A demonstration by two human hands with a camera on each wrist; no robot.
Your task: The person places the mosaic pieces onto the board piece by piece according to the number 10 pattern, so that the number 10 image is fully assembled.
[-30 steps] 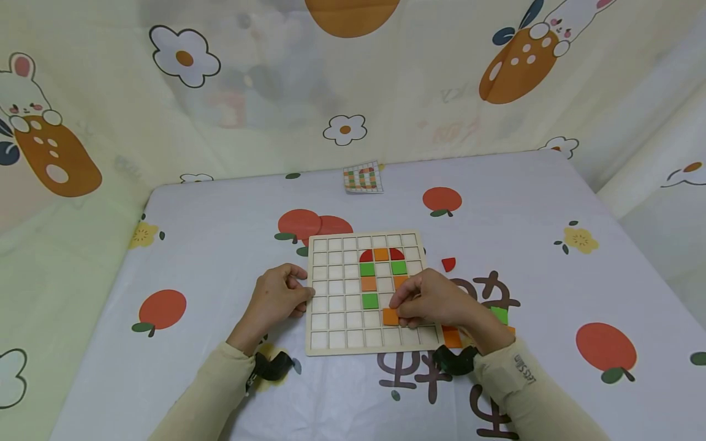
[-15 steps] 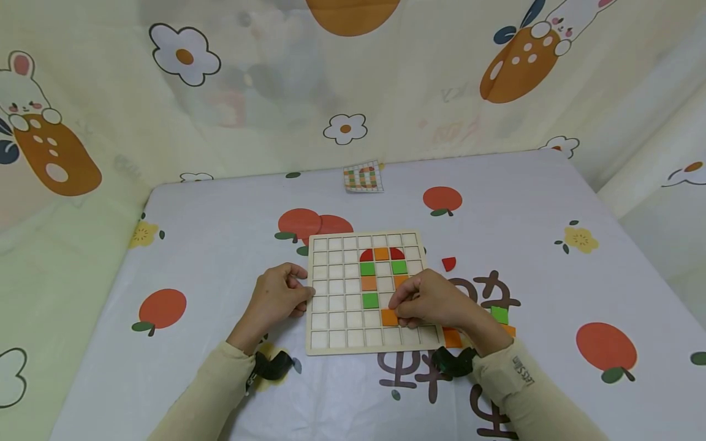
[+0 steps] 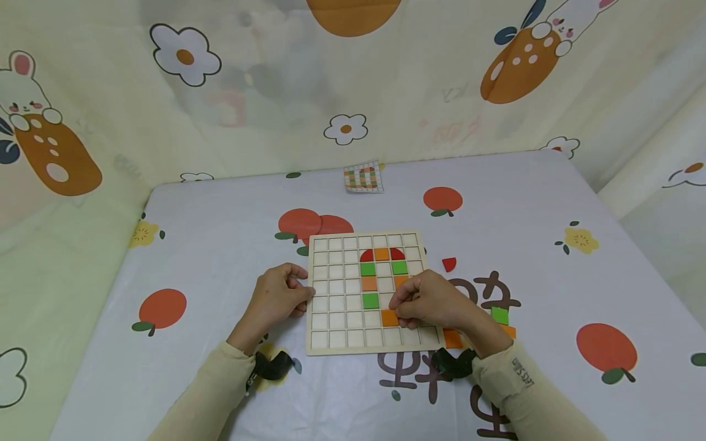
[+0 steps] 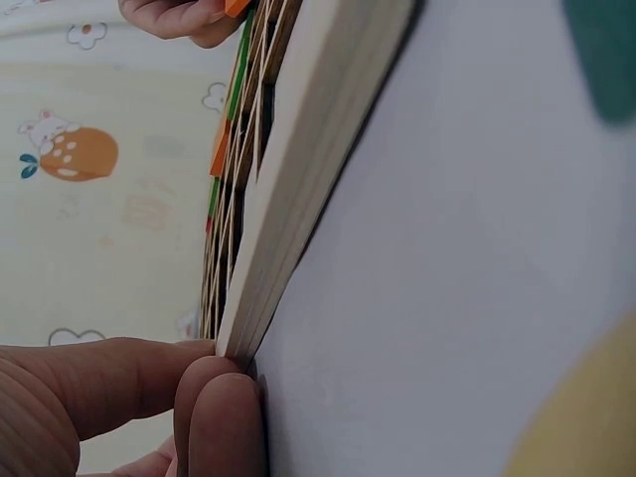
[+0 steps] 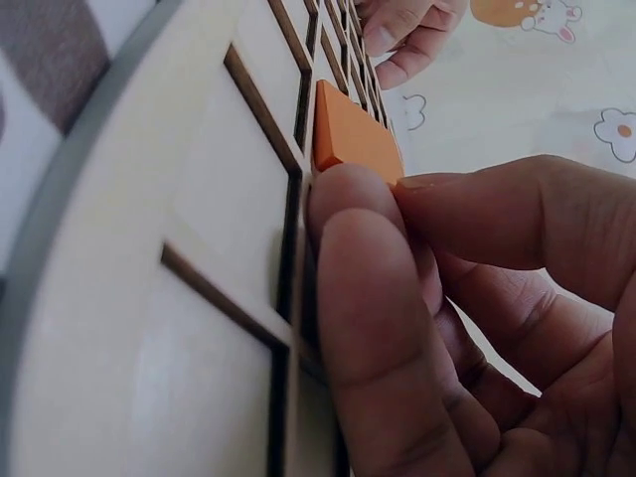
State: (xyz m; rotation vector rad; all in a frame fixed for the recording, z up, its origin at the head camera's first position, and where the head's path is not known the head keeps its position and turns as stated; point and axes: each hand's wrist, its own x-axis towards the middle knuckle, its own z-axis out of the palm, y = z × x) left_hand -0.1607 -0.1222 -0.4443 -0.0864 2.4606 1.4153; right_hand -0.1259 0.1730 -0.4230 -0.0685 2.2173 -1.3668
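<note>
A light wooden grid board (image 3: 337, 304) lies flat on the table. My right hand (image 3: 431, 299) is over its lower right part and pinches an orange square tile (image 3: 389, 318) by one side. In the right wrist view that orange tile (image 5: 358, 137) sits slightly tilted above the grid's dividers. At the board's left edge my left hand (image 3: 277, 293) grips the rim between thumb and fingers, as the left wrist view shows at the board's side (image 4: 298, 199). Green tiles (image 3: 371, 301), orange tiles (image 3: 381, 254) and two red rounded pieces (image 3: 366, 255) fill some cells. My right hand partly covers an orange tile.
Right of the board lie a loose red piece (image 3: 449, 264), a green tile (image 3: 499, 315) and orange tiles (image 3: 453, 338), partly hidden by my right arm. A small pattern card (image 3: 363, 177) is at the table's back edge, before a printed curtain (image 3: 265, 122).
The orange tile in my right fingers has shifted very slightly to the left since a second ago. My left hand stays at the board's edge.
</note>
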